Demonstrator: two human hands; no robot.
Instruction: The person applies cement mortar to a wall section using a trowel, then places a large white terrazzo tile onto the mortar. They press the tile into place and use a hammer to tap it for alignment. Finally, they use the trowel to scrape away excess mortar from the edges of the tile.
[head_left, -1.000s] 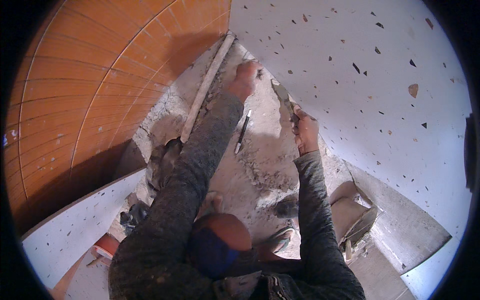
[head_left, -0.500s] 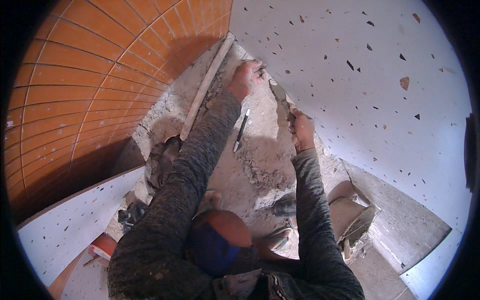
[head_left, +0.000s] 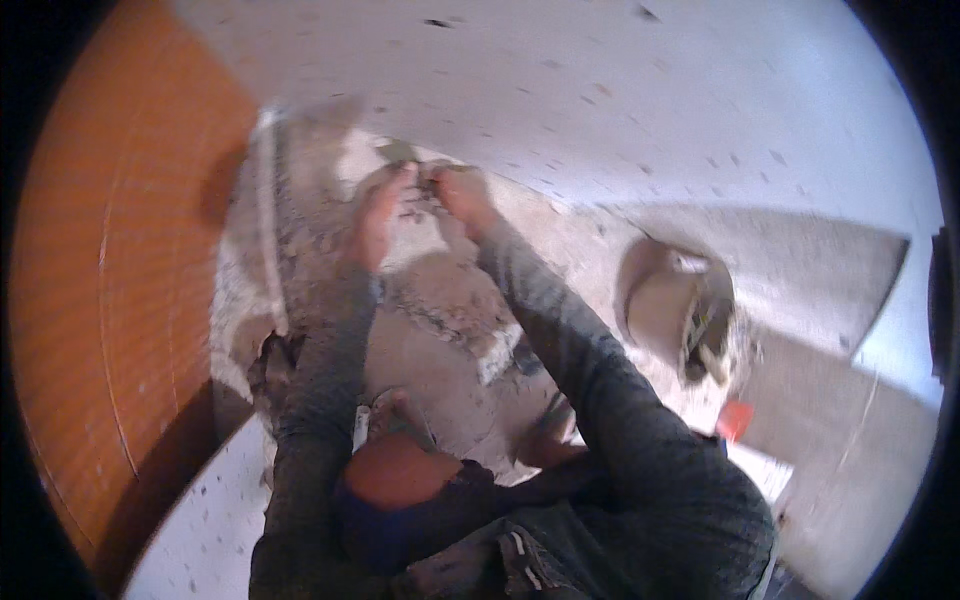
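In the head view, now blurred by motion, my right hand (head_left: 463, 198) is closed round the handle of a trowel. The trowel's greenish-grey blade (head_left: 397, 152) points left, low against the base of the white speckled wall panel (head_left: 560, 90). Close beside the blade is my left hand (head_left: 376, 218). Its fingertips lie near the blade's lower side, but smearing hides whether they touch it or hold anything. Loose grey mortar and rubble (head_left: 440, 290) cover the floor between my forearms.
An orange tiled wall (head_left: 120, 250) curves along the left. A long pale stick (head_left: 268, 210) lies on the floor near it. To the right stands a dusty bucket (head_left: 660, 300), with a small red object (head_left: 735, 420) behind it. My bent knee (head_left: 400, 472) shows low in the middle.
The view has swung, shifting the bucket and walls. My right hand has brought the trowel beside my left hand; they were well apart before. The dark pen on the floor no longer shows.
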